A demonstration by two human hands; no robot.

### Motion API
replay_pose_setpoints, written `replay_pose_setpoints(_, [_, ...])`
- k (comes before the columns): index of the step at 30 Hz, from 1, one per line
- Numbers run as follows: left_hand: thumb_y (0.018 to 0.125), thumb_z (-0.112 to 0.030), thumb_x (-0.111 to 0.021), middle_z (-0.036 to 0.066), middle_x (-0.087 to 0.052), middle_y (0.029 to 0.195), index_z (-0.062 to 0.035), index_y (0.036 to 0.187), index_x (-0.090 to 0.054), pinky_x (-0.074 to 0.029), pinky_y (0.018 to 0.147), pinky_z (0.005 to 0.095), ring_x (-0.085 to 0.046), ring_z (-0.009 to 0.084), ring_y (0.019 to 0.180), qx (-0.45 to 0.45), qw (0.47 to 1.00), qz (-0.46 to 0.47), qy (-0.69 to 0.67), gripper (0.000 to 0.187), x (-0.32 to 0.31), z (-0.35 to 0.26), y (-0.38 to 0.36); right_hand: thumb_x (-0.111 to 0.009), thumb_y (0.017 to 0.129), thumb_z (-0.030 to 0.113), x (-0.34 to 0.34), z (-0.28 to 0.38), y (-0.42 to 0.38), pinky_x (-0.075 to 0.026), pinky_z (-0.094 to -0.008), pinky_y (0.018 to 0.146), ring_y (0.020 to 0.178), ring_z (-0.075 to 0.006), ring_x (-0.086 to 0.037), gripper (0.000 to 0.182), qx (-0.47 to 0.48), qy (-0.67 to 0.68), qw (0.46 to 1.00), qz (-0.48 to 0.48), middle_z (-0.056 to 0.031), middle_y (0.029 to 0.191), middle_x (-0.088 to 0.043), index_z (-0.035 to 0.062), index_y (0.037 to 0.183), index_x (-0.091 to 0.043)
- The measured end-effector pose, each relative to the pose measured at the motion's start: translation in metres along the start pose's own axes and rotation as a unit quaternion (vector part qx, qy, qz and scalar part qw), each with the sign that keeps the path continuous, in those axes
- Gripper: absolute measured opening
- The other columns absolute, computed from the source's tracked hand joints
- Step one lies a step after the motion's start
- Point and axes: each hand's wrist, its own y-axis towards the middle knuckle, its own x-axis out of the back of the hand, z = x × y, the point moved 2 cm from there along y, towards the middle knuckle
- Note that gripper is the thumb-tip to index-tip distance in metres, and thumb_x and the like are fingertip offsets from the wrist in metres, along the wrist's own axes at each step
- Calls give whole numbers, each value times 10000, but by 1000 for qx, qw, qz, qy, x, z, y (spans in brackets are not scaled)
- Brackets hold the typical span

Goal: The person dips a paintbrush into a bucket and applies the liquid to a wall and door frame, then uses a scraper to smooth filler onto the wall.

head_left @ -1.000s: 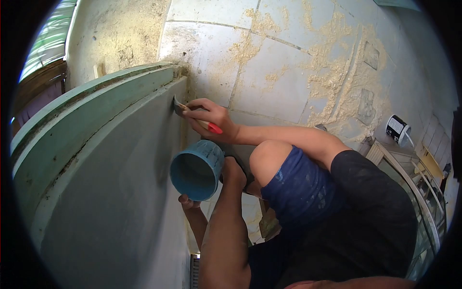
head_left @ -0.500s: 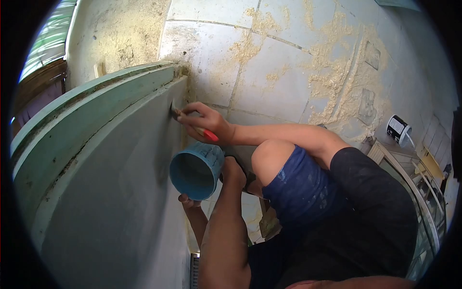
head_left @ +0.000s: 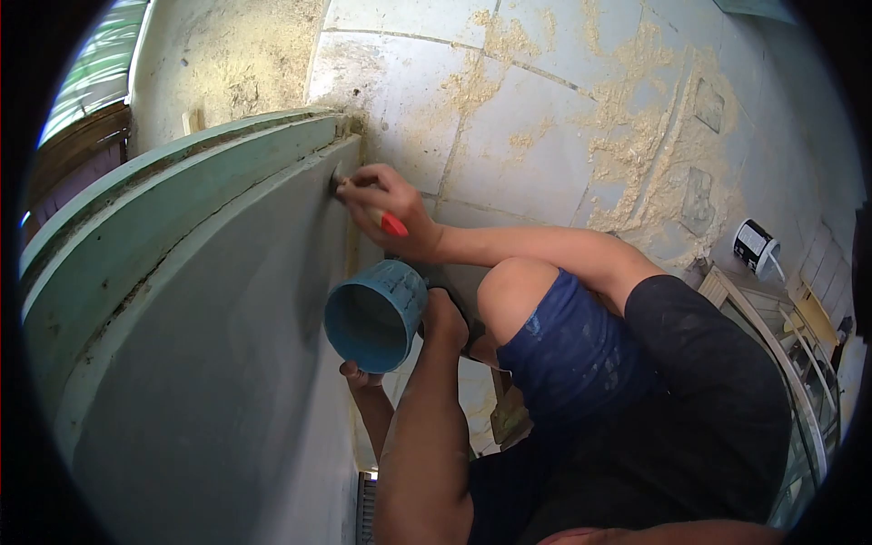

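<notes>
My right hand (head_left: 396,205) is closed around a paintbrush with a red handle (head_left: 392,224). The brush tip meets the upper right part of a grey painted surface (head_left: 218,345), and its bristles are mostly hidden by shadow and fingers. Below that hand, a blue bucket (head_left: 400,289) is tipped with its mouth towards the grey surface. My left hand (head_left: 361,374) grips the bucket at its lower rim, with the thumb showing and the other fingers partly hidden. What lies inside the bucket is hard to make out.
A pale green ledge (head_left: 173,200) runs along the grey surface. Sawdust-like debris (head_left: 627,173) is scattered over the floor tiles (head_left: 527,118). A black and white tub (head_left: 754,243) and a framed glass panel (head_left: 772,345) are at the right. My bent knee (head_left: 513,295) is near the bucket.
My right hand and the brush have moved slightly up along the grey surface. The bucket is still in my left hand, shifted a little in view.
</notes>
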Motion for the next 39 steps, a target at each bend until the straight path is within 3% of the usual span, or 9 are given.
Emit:
replay_pose_setpoints(7, [1027, -252, -482, 196, -618, 1302, 50, 1299, -553, -526, 910, 417, -631, 293, 1124, 48, 996, -60, -46, 412, 11, 14, 21, -671, 876, -30, 51, 35, 5, -600, -286, 707, 939, -237, -689, 268, 141, 74, 977, 139, -170, 1154, -625, -13, 1138, -723])
replay_pose_setpoints(14, [1000, -245, -562, 197, -665, 1233, 48, 1228, -632, -530, 870, 431, -669, 291, 1060, 85, 988, -100, -85, 378, 9, 33, 30, -715, 873, -14, 23, -10, 13, -579, -312, 792, 888, -237, -713, 257, 0, 10, 1000, 10, -159, 1136, -636, 2, 1130, -730])
replay_pose_setpoints(16, [1028, -247, -457, 221, -630, 1292, 51, 1260, -601, -481, 949, 441, -623, 319, 1145, -10, 982, -60, 177, 404, 10, 11, 0, -717, 868, -19, 18, 12, 17, -583, -310, 781, 885, -240, -713, 261, 6, 0, 1000, 14, -161, 1127, -639, 8, 1128, -733])
replay_pose_setpoints(19, [1071, -249, -300, 259, -577, 1382, 56, 1307, -555, -407, 1068, 457, -553, 360, 1273, -155, 830, 13, 535, 463, 1, -19, -34, -718, 838, -8, 26, 51, 29, -593, -348, 764, 842, -274, -702, 220, 125, 5, 992, 15, -155, 1082, -627, -10, 1057, -723])
replay_pose_setpoints(22, [1070, -260, -301, 255, -567, 1400, 54, 1335, -543, -401, 1078, 453, -547, 363, 1283, -125, 832, -11, 540, 477, 0, -19, -30, -737, 822, -38, 47, 58, 24, -598, -312, 738, 849, -229, -704, 278, 279, 83, 944, 152, -174, 1099, -626, -66, 1097, -707])
replay_pose_setpoints(26, [1069, -277, -303, 249, -553, 1427, 51, 1377, -524, -393, 1094, 445, -538, 367, 1297, -76, 834, -46, 545, 501, -2, -14, -29, -713, 827, -39, 58, 24, 23, -590, -320, 715, 851, -236, -700, 281, 213, -1, 971, 108, -164, 1143, -623, -38, 1108, -715])
replay_pose_setpoints(29, [1068, -295, -303, 225, -551, 1431, 52, 1415, -494, -404, 1087, 431, -541, 339, 1292, -56, 925, -136, 351, 527, -4, -18, -35, -720, 825, -26, 50, 12, 35, -593, -319, 726, 878, -247, -696, 282, 129, -27, 990, 54, -157, 1138, -628, -28, 1107, -715])
replay_pose_setpoints(35, [1045, -357, -334, 206, -576, 1381, 39, 1396, -511, -434, 1046, 420, -561, 315, 1255, 19, 996, -52, 69, 558, 5, 13, -7, -748, 820, -18, 48, 63, 44, -604, -330, 794, 965, -279, -684, 354, 279, 88, 945, 147, -202, 1229, -583, -72, 1164, -684])
replay_pose_setpoints(39, [1041, -401, -335, 187, -578, 1373, 17, 1378, -526, -429, 1033, 394, -558, 308, 1243, -229, 927, 87, 284, 570, 53, 127, 145, -757, 831, -5, 75, 70, 47, -599, -328, 815, 968, -270, -689, 366, 296, 84, 933, 187, -201, 1207, -591, -68, 1182, -674])
